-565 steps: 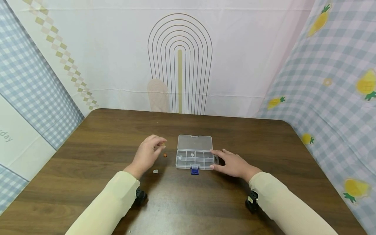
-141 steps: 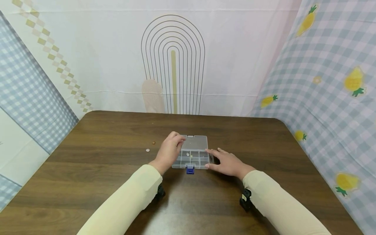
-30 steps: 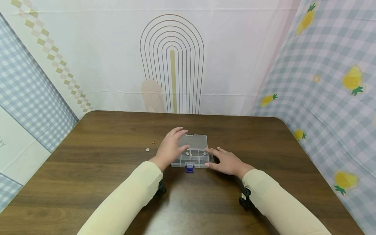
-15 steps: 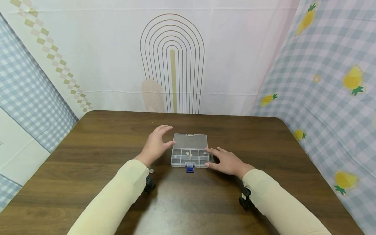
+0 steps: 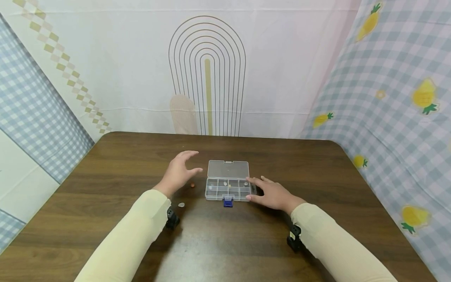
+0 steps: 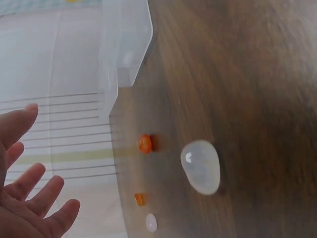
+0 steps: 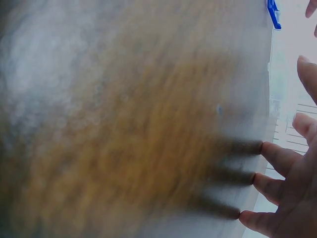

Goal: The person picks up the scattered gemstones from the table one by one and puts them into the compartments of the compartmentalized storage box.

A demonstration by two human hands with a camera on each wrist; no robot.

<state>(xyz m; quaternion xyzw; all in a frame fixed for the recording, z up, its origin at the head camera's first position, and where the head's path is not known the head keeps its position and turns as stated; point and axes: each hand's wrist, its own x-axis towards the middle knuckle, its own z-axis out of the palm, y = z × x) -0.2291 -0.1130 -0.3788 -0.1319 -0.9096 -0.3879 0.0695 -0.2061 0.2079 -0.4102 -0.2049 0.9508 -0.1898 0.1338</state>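
A clear plastic compartment box with a blue latch lies on the table, its lid folded back. Small pale stones and a yellowish bit sit in several compartments. My right hand stays at the box's right end, fingers spread and fingertips down on the table. Left of the box hovers my left hand, thumb and fingers apart, holding nothing. Below it are an orange bead and a translucent white pebble. A smaller orange piece and a pale pebble lie farther off.
The brown wooden table runs back to a white patterned curtain. Checked cloth hangs at the right side. A black wrist camera is strapped under the left forearm, another under the right.
My left hand has drawn left from over the box, uncovering its left compartments and the orange bead. A pale stone shows in a right rear compartment since 4.7 seconds ago. My right hand stays put.
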